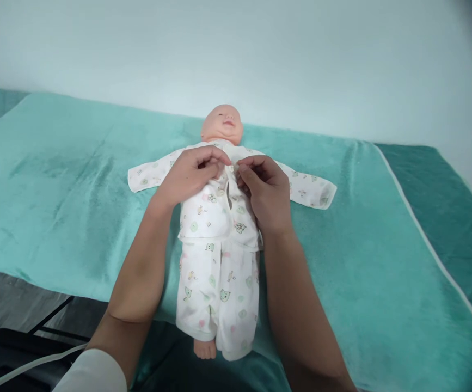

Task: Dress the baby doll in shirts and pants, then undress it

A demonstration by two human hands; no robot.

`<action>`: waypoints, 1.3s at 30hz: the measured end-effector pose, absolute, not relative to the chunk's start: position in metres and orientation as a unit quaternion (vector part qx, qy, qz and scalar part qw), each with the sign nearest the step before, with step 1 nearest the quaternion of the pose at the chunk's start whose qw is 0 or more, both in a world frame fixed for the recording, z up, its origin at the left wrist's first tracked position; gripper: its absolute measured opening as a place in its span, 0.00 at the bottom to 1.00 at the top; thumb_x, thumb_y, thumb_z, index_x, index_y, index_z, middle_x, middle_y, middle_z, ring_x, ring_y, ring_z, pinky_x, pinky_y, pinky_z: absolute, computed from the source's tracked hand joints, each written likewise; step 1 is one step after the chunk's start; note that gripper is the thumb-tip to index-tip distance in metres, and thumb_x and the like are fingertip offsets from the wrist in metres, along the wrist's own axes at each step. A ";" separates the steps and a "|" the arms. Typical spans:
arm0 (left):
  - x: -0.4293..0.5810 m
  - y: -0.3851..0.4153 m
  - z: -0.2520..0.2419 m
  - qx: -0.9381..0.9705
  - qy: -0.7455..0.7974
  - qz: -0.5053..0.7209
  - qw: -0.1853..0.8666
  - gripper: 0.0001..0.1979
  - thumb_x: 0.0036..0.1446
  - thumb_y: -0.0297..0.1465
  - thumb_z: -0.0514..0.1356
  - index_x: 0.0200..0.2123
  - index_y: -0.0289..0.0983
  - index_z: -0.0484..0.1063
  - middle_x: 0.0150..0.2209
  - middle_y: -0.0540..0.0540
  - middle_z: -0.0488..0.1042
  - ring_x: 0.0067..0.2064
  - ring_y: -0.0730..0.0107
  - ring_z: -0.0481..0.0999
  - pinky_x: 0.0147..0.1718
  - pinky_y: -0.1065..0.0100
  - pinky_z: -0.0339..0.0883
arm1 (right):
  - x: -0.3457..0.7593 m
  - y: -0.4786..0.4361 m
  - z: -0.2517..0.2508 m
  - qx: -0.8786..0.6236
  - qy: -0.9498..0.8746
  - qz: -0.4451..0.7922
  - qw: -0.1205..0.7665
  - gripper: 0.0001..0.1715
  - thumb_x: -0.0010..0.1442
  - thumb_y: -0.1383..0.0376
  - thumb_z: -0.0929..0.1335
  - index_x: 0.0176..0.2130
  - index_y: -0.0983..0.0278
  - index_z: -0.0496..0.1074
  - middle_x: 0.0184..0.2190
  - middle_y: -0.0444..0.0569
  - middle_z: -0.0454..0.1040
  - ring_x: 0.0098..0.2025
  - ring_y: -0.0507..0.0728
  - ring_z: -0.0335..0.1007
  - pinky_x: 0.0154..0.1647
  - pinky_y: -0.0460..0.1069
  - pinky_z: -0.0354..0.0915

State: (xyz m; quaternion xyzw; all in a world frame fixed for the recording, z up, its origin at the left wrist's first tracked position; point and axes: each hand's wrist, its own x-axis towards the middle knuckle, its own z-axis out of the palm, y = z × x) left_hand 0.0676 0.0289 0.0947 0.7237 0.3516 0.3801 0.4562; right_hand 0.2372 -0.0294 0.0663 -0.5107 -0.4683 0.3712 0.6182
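Observation:
A baby doll (222, 124) lies on its back, head toward the wall, arms spread inside long sleeves. It wears a white shirt (203, 218) printed with small animals and matching trousers (236, 294). At the upper chest, my left hand (197, 173) pinches one front edge of the shirt near a button. My right hand (266, 188), also closed, grips the opposite edge close by, and the fingertips nearly meet. Below them the shirt front gapes slightly, with another button (220, 192) visible. One bare foot (204, 349) sticks out of a trouser leg; the other foot is hidden.
A turquoise cloth (366, 261) covers the table under the doll, with darker green cloth (443, 201) at the right. A pale wall (236, 54) stands behind. At lower left are a black object (11, 359) and a white cable (35, 363).

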 end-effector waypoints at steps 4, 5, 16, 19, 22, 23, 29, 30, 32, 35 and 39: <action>0.070 0.030 0.093 0.744 0.388 0.398 0.372 0.14 0.55 0.23 0.56 0.33 0.39 0.82 0.28 0.50 0.76 0.30 0.73 0.70 0.31 0.67 0.61 | 0.236 -0.030 0.067 -0.504 -0.475 0.362 0.625 0.05 0.62 0.61 0.72 0.35 0.60 0.74 0.28 0.41 0.71 0.30 0.50 0.65 0.34 0.48 0.66; 0.070 0.030 0.093 0.751 0.385 0.393 0.365 0.14 0.55 0.23 0.56 0.32 0.39 0.82 0.29 0.50 0.78 0.31 0.73 0.70 0.32 0.67 0.62 | 0.235 -0.030 0.067 -0.505 -0.479 0.357 0.624 0.06 0.63 0.61 0.72 0.35 0.60 0.73 0.28 0.41 0.70 0.30 0.50 0.65 0.34 0.48 0.65; 0.054 0.020 0.108 0.806 0.297 0.280 0.429 0.10 0.56 0.27 0.59 0.33 0.39 0.83 0.33 0.48 0.81 0.34 0.71 0.74 0.32 0.68 0.64 | 0.249 -0.069 0.112 -0.612 -0.679 0.287 0.286 0.20 0.56 0.58 0.77 0.28 0.60 0.64 0.26 0.41 0.69 0.28 0.51 0.59 0.28 0.49 0.54; 0.051 0.019 0.113 0.826 0.281 0.242 0.424 0.07 0.59 0.32 0.63 0.33 0.40 0.83 0.34 0.47 0.80 0.36 0.70 0.74 0.32 0.69 0.64 | 0.244 -0.076 0.116 -0.651 -0.689 0.215 0.234 0.18 0.55 0.64 0.75 0.29 0.59 0.62 0.28 0.42 0.70 0.26 0.51 0.56 0.28 0.50 0.50; 0.051 0.019 0.114 0.832 0.280 0.232 0.420 0.06 0.58 0.36 0.67 0.33 0.40 0.82 0.36 0.47 0.79 0.38 0.69 0.75 0.34 0.69 0.66 | 0.237 -0.077 0.115 -0.665 -0.692 0.176 0.218 0.15 0.58 0.67 0.71 0.28 0.60 0.60 0.29 0.44 0.70 0.26 0.52 0.55 0.28 0.51 0.48; 0.052 0.019 0.113 0.832 0.279 0.231 0.421 0.06 0.58 0.36 0.67 0.33 0.40 0.82 0.36 0.47 0.79 0.39 0.69 0.75 0.35 0.69 0.67 | 0.236 -0.076 0.115 -0.662 -0.695 0.176 0.217 0.14 0.58 0.67 0.70 0.28 0.60 0.60 0.28 0.44 0.70 0.26 0.52 0.55 0.28 0.51 0.49; 0.052 0.019 0.112 0.831 0.273 0.219 0.433 0.06 0.59 0.35 0.66 0.33 0.39 0.81 0.35 0.49 0.81 0.35 0.72 0.74 0.35 0.70 0.67 | 0.254 -0.075 0.113 -0.603 -0.678 0.319 0.274 0.08 0.61 0.65 0.69 0.30 0.60 0.69 0.24 0.42 0.69 0.27 0.51 0.59 0.28 0.49 0.54; 0.051 0.019 0.112 0.827 0.272 0.218 0.440 0.07 0.60 0.35 0.66 0.33 0.39 0.81 0.34 0.49 0.81 0.35 0.72 0.74 0.35 0.70 0.67 | 0.258 -0.074 0.112 -0.590 -0.660 0.358 0.297 0.07 0.62 0.65 0.69 0.30 0.61 0.70 0.24 0.41 0.67 0.26 0.51 0.59 0.27 0.49 0.55; 0.050 0.019 0.113 0.821 0.268 0.217 0.455 0.08 0.60 0.36 0.66 0.33 0.38 0.81 0.33 0.48 0.81 0.34 0.72 0.75 0.34 0.70 0.67 | 0.263 -0.073 0.107 -0.559 -0.617 0.427 0.353 0.07 0.62 0.63 0.70 0.31 0.61 0.71 0.24 0.41 0.66 0.26 0.50 0.60 0.26 0.48 0.57; 0.049 0.018 0.113 0.812 0.260 0.222 0.473 0.08 0.60 0.37 0.67 0.33 0.38 0.81 0.32 0.48 0.81 0.33 0.72 0.76 0.32 0.70 0.67 | 0.264 -0.069 0.099 -0.506 -0.576 0.485 0.421 0.07 0.61 0.62 0.72 0.32 0.61 0.73 0.24 0.41 0.67 0.26 0.50 0.62 0.26 0.47 0.60; 0.050 0.017 0.110 0.773 0.261 0.241 0.527 0.07 0.58 0.36 0.69 0.34 0.38 0.81 0.30 0.48 0.80 0.32 0.71 0.78 0.32 0.70 0.71 | 0.260 -0.065 0.095 -0.482 -0.555 0.515 0.440 0.10 0.61 0.59 0.73 0.31 0.61 0.75 0.21 0.40 0.68 0.22 0.48 0.62 0.24 0.46 0.62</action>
